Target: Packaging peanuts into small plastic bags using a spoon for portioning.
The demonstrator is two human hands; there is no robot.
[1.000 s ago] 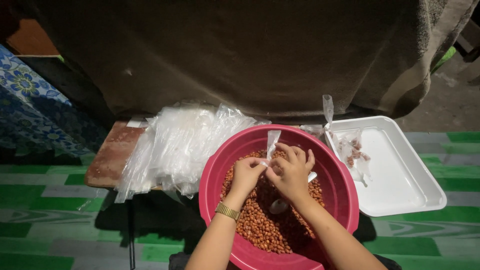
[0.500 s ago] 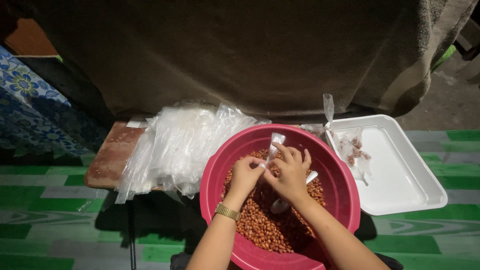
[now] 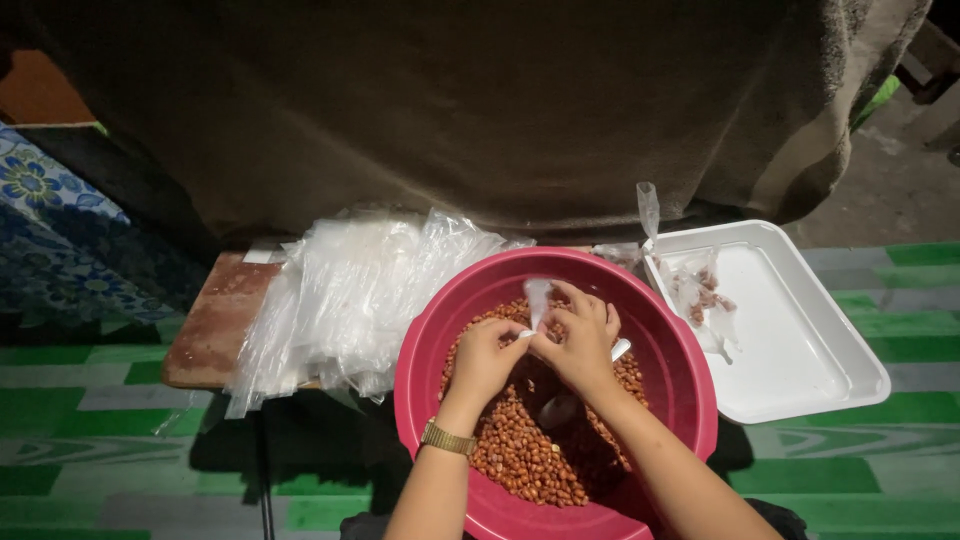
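A red plastic basin (image 3: 440, 310) holds a heap of brown peanuts (image 3: 520, 455). Over it, my left hand (image 3: 482, 357) and my right hand (image 3: 580, 340) pinch a small clear plastic bag (image 3: 537, 296) between their fingertips; its top sticks up above my fingers. A gold watch sits on my left wrist. A white spoon (image 3: 560, 405) lies in the peanuts under my right hand, partly hidden.
A pile of clear plastic bags (image 3: 350, 290) lies on a brown board (image 3: 210, 320) left of the basin. A white tray (image 3: 800, 330) at right holds filled small bags (image 3: 700, 295). A brown cloth (image 3: 500, 100) hangs behind. The floor mat is green-striped.
The small bag's top has dropped lower and bent between my fingers. Both hands have stayed over the basin, barely shifting.
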